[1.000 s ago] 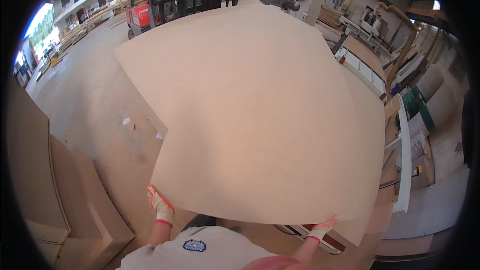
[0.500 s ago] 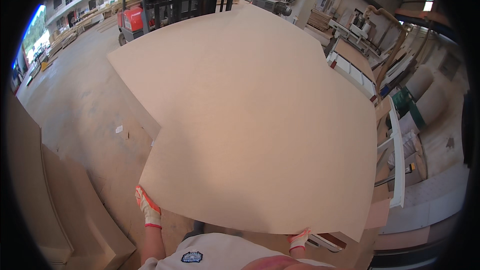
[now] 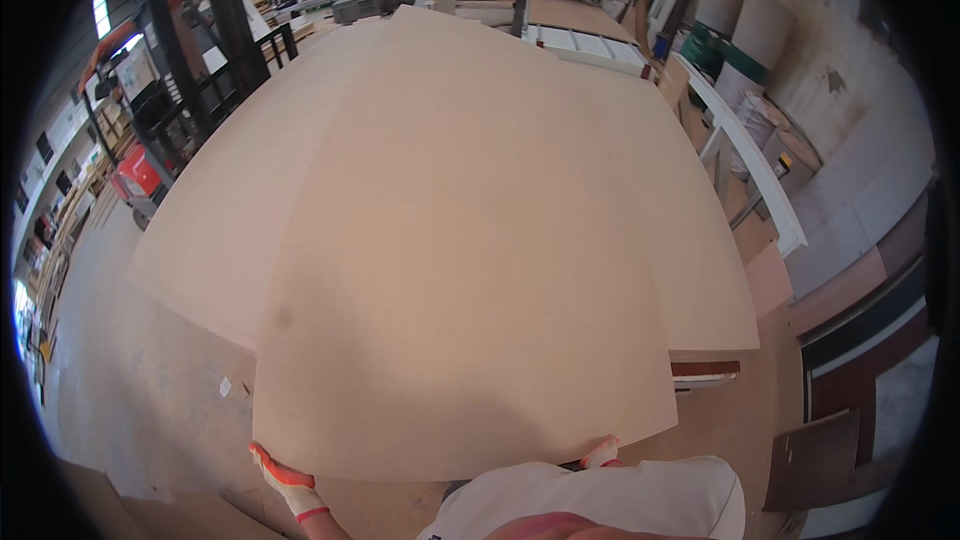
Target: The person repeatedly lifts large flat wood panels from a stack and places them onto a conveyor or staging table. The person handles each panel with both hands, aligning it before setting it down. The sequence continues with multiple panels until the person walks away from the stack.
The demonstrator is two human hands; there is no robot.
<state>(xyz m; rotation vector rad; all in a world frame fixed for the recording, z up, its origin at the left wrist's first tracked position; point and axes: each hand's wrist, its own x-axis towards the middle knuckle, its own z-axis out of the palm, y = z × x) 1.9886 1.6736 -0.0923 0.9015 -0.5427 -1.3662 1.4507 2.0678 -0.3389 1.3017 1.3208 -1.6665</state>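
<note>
A large thin beige fibreboard sheet (image 3: 470,270) fills the middle of the view, lying flat above a stack of similar sheets (image 3: 210,230) that shows to its left and right. My left hand (image 3: 285,478), in a white glove with orange trim, grips the sheet's near left corner from below. My right hand (image 3: 602,454), in the same kind of glove, holds the near edge further right; only its fingertips show past my white shirt.
A red forklift (image 3: 150,150) with a black mast stands at the left. Beyond the sheets are a machine table (image 3: 580,25) and stacked boards. A white rail (image 3: 750,170) and dark panels (image 3: 860,360) line the right. Concrete floor (image 3: 130,390) lies at the lower left.
The view has swung to the right, so the forklift sits further left. The sheet I hold now lies over the stack of sheets, with both hands still on its near edge.
</note>
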